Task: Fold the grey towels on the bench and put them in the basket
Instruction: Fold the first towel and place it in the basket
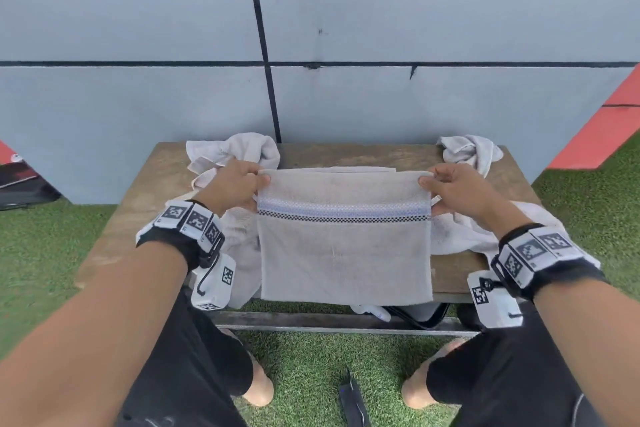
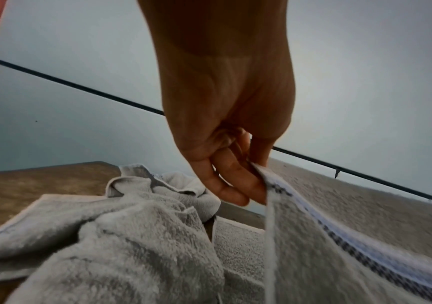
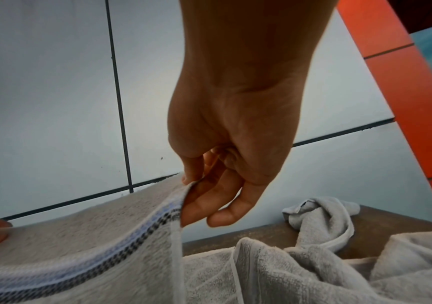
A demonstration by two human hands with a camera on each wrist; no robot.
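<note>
Two hands, left hand [image 1: 239, 184] and right hand [image 1: 453, 189], each pinch a top corner of the towel [image 1: 344, 253] hanging doubled above the bench [image 1: 349, 154]; risk: a slipping thumb would drop a corner and undo the fold; no legible writing appears, only coded wristband squares.

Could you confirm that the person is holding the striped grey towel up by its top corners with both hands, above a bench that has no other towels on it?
Not quite: the bench is not free of other towels. The head view shows crumpled grey towels lying on it. The rest holds: the left hand and right hand pinch the striped grey towel by its top corners.
</note>
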